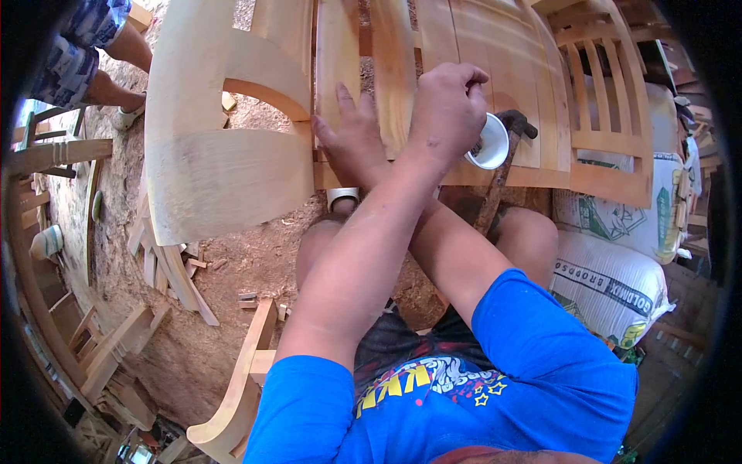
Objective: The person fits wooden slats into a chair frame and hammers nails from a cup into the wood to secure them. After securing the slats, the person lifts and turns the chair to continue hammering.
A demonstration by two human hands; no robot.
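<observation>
While right hand [354, 141] spreads fingers on pale, grained slat [338, 42], left hand [448, 108] curls, grip unclear.

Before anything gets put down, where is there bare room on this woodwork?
The planks beyond the hammer, between the left hand and the slatted wooden panel at picture right, look bare; so does the broad pale board left of the right hand. Crowded: the near edge, where hammer and white cup sit close beside the left hand.

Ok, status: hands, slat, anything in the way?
Left hand curled by cup, grip hidden. Right hand spread on slat. Possibly in the way: left forearm crossed over right; hammer beside cup.
</observation>
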